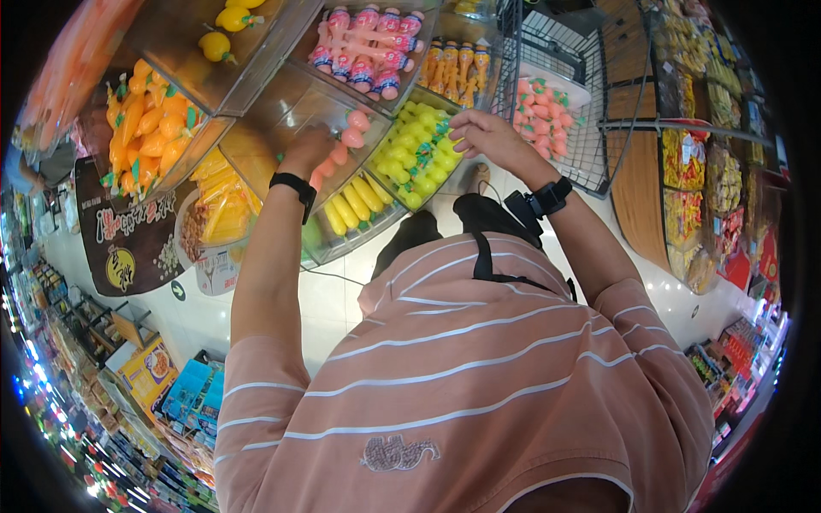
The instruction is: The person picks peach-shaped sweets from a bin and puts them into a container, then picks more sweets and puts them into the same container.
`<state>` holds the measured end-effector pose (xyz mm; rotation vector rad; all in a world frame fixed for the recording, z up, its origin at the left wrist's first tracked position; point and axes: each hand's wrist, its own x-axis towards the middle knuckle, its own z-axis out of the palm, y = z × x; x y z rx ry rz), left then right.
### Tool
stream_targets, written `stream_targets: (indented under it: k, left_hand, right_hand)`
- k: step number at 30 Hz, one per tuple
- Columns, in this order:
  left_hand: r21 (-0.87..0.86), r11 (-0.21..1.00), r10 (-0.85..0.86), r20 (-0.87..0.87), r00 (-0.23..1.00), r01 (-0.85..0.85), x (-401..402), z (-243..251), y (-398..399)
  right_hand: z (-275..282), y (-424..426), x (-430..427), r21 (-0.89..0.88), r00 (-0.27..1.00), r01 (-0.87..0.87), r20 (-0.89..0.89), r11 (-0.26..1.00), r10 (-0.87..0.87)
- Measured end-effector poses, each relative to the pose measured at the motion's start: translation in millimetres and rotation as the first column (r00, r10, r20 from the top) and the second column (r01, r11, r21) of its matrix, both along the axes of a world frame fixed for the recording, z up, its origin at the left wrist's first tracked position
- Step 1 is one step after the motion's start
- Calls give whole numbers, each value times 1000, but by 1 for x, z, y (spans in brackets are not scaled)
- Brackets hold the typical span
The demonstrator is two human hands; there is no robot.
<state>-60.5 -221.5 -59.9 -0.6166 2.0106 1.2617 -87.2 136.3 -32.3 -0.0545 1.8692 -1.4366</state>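
Observation:
My left hand [309, 151] reaches into a clear plastic bin [282, 102], beside a row of pink peach-shaped containers [353, 136]. Blur and the hand's own back hide its fingertips, so a hold cannot be made out. My right hand [490, 136] hovers at the edge of a bin of green grape-shaped containers [417, 144], fingers loosely bent and apart, with nothing visible in them. Beyond it, a wire shopping cart [593, 122] carries a pile of pink peach-shaped containers [542, 122] on a white tray [573, 90]. Both wrists wear black bands.
Yellow elongated containers [358, 202] fill the near bin. Pink bottles [369, 48] and amber bottles [457, 64] occupy bins farther back. Orange fruit-shaped containers [151, 128] are heaped at left, with yellow lemon-shaped ones [231, 19] above. Packaged snacks [683, 154] line a shelf at right.

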Motion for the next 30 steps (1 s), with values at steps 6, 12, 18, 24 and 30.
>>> stream_targets:
  k: [6,12,18,24,30]
  left_hand:
    - [6,993,-114,-82,990,115,-26,-8,15]
    - [42,996,-79,155,985,74,-37,7,37]
    - [-19,987,-155,126,980,159,-39,-20,33]
    - [-65,996,-52,224,973,69,-40,-30,34]
    - [-3,997,-82,121,989,83,-20,-43,12]
  right_hand:
    - [-2,50,-2,-9,982,179,55,984,-179]
    - [-9,106,0,16,953,283,104,959,-283]
    - [-18,141,-3,11,940,316,134,949,-315]
    - [-22,164,-19,-44,941,303,170,952,-292]
    - [-38,193,-48,-88,937,304,206,949,-281]
